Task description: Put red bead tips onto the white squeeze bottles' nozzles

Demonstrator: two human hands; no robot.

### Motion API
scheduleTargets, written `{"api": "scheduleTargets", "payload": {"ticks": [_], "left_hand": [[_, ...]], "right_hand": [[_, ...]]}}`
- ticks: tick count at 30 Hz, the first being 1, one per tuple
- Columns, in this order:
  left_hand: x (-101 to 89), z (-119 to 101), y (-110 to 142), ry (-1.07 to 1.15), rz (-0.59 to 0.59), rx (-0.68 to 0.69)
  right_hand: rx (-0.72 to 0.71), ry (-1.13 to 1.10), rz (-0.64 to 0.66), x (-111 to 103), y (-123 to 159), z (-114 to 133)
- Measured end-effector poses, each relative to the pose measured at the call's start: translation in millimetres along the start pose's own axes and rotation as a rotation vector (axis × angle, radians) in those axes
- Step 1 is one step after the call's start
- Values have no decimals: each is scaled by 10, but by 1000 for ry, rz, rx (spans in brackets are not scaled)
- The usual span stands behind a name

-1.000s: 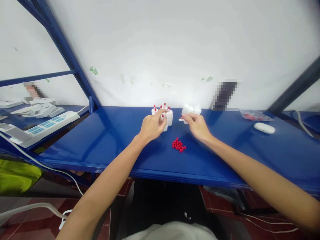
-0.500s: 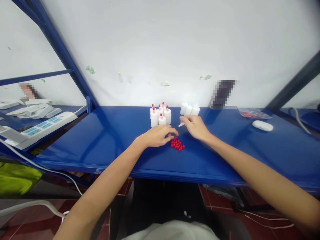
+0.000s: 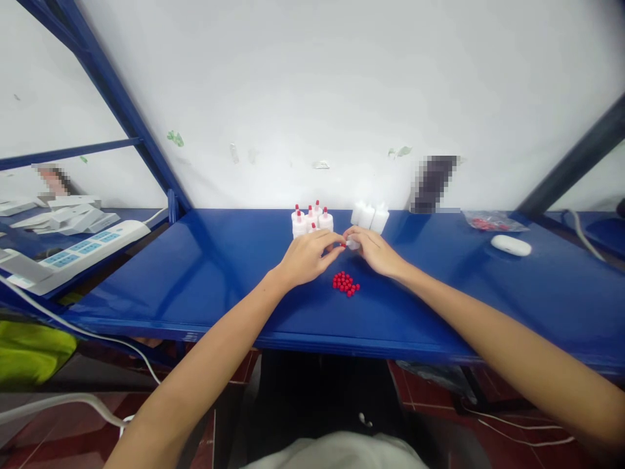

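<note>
Between the thumb and fingers of my left hand (image 3: 310, 257) is a small red cap (image 3: 343, 245). It meets the tip of a white squeeze bottle (image 3: 352, 244), which my right hand (image 3: 374, 251) grips; my fingers hide most of that bottle. Just below my hands lies a cluster of loose red caps (image 3: 346, 284) on the blue table (image 3: 234, 286). Behind my left hand stand several white bottles with red caps (image 3: 325, 221), partly covered by the hand. Beyond my right hand is a group of white bottles without red caps (image 3: 379, 218).
A clear bag with red pieces (image 3: 491, 223) and a white oval case (image 3: 510, 245) lie to the right. On the left are a power strip (image 3: 88, 246), white boxes (image 3: 81, 212) and a blue rack post (image 3: 129, 124). The wall (image 3: 312, 98) borders the table's back.
My left hand has risen from the pile of caps, now pinching one. My right hand has turned and shifted slightly left, so the bottle tip meets the cap.
</note>
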State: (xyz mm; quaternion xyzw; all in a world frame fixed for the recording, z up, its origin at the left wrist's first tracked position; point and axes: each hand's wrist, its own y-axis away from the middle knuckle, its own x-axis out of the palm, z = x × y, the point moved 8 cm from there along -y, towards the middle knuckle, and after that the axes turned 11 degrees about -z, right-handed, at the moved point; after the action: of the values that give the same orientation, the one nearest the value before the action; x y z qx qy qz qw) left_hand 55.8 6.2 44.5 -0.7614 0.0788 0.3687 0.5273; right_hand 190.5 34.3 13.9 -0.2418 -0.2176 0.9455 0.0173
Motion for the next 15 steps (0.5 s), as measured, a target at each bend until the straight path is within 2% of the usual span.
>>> {"api": "scheduleTargets", "payload": {"ticks": [2,6,11,15], "left_hand": [[-55,-18,-17,8,-59,7],[-67,-40,-26,31,-59,23],[-138,-29,-34,52,-148,-8],[-136,-40,-29,13,-135,5]], "right_hand": [[57,-153,48,61,7,-18],[162,-366,93,153,10,-40],[174,-419,54,145,-6,-20],[157,-423,54,134,3,-4]]}}
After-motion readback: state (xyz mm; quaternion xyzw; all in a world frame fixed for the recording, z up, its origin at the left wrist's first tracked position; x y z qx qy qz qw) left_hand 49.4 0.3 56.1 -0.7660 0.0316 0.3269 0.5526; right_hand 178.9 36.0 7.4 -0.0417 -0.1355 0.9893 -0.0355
